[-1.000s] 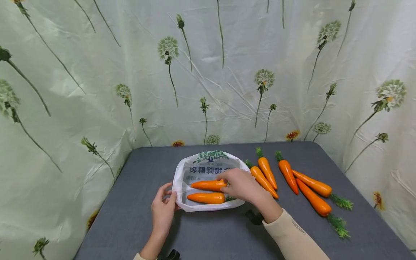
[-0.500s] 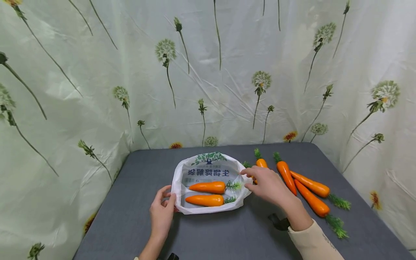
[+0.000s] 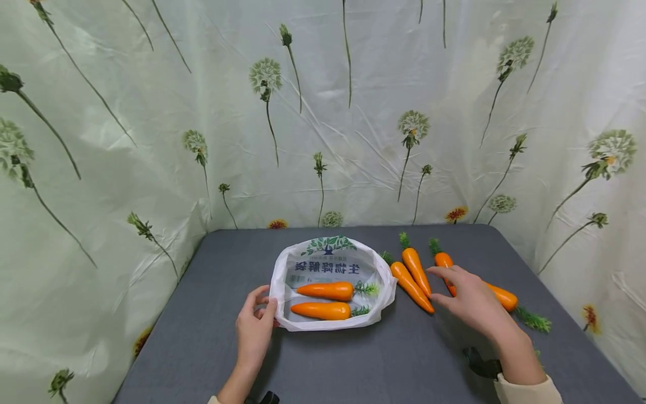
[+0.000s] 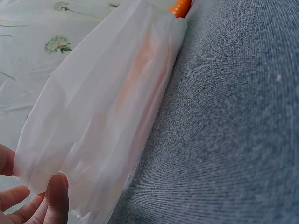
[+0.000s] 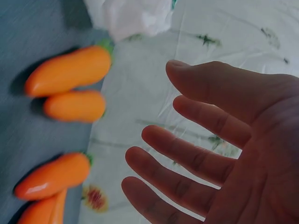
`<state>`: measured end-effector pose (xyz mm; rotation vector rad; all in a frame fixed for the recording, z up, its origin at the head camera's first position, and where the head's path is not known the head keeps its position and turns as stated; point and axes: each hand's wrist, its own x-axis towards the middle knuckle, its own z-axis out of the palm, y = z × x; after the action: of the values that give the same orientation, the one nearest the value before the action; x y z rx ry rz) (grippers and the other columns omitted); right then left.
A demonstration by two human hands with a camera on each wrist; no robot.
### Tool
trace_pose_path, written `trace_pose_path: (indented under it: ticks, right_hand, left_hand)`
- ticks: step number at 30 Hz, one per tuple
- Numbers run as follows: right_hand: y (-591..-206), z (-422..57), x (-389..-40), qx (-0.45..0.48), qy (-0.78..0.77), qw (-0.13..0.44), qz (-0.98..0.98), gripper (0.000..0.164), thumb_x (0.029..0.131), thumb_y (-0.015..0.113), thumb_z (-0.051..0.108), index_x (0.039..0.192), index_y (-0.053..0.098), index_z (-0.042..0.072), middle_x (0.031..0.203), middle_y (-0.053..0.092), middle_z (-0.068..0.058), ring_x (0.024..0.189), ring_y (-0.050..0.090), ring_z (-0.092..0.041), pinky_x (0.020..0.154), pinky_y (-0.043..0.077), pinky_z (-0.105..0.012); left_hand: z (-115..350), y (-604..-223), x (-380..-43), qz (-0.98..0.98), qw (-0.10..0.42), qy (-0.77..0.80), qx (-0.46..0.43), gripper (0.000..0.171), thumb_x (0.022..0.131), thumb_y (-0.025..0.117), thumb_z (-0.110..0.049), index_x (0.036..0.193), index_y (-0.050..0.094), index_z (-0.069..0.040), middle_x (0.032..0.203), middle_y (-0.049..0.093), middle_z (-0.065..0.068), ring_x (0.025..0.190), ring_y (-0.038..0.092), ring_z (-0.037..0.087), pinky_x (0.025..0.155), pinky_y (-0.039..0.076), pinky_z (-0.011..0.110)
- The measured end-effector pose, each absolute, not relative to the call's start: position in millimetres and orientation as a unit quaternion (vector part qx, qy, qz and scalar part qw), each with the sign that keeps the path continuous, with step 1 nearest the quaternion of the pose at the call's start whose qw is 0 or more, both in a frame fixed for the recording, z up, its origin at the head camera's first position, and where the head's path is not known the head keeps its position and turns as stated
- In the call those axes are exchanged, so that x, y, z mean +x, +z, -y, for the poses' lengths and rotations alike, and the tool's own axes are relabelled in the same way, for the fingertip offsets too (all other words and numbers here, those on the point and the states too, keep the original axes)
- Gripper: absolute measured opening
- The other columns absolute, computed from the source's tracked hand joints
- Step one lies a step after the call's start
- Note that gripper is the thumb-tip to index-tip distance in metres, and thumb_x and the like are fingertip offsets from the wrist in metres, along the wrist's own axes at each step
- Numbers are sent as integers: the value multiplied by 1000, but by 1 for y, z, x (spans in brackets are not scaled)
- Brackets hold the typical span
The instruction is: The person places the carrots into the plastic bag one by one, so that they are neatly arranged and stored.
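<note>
My left hand (image 3: 254, 328) pinches the left rim of a white plastic bag (image 3: 386, 283), thumb on the near side in the left wrist view. The bag stands with its mouth held wide, green tree print and lettering showing on its far wall. Inside lie two orange carrots, an upper carrot (image 3: 325, 290) and a lower carrot (image 3: 321, 310), leafy tops to the right. My right hand (image 3: 471, 300) hovers with spread fingers over the right-hand carrots, partly covering a red-orange carrot (image 3: 444, 260) and another carrot (image 3: 502, 296). In the right wrist view its fingers (image 5: 187, 154) hold nothing.
Two more carrots, a front carrot (image 3: 410, 287) and a rear carrot (image 3: 416, 270), lie between the bag and my right hand. Grey cloth covers the table (image 3: 353, 365). A dandelion-printed curtain (image 3: 353, 140) hangs behind it.
My right hand has left the upper carrot in the bag and moved right, past the bag's rim, to above the right-hand carrots. The left hand keeps its hold on the bag.
</note>
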<state>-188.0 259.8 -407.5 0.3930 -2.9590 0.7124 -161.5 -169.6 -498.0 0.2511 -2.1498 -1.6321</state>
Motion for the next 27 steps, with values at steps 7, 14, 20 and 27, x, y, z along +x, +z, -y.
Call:
trace_pose_path:
  ticks: [7, 14, 20, 27]
  right_hand:
    - [-418, -293, -179, 95, 214, 8, 972, 69, 85, 80, 42, 142, 56, 11, 137, 54, -26, 116, 56, -47, 81, 51, -59]
    - [-420, -327, -172, 57, 205, -22, 977, 76, 84, 80, 44, 145, 53, 8, 138, 51, -31, 118, 50, -55, 80, 47, -64]
    - [-423, -347, -170, 34, 216, -52, 974, 82, 81, 82, 43, 147, 50, 6, 136, 51, -35, 113, 53, -54, 72, 51, -54]
    - [-432, -360, -171, 9, 230, -93, 969, 88, 79, 84, 40, 147, 46, 0, 127, 59, -32, 101, 61, -41, 66, 49, -41]
  left_hand:
    - [168, -498, -162, 779, 211, -583, 93, 35, 97, 69, -14, 130, 62, -11, 103, 63, 13, 62, 63, 23, 56, 57, 31]
    - [167, -499, -162, 783, 213, -577, 91, 35, 96, 69, -13, 130, 62, -10, 103, 63, 14, 60, 61, 20, 55, 55, 27]
    - [168, -499, -163, 784, 213, -576, 93, 35, 96, 69, -13, 130, 62, -11, 102, 63, 13, 60, 61, 19, 55, 55, 27]
    - [169, -499, -162, 785, 209, -576, 95, 35, 97, 68, -14, 131, 61, -10, 103, 63, 13, 62, 61, 19, 56, 55, 26]
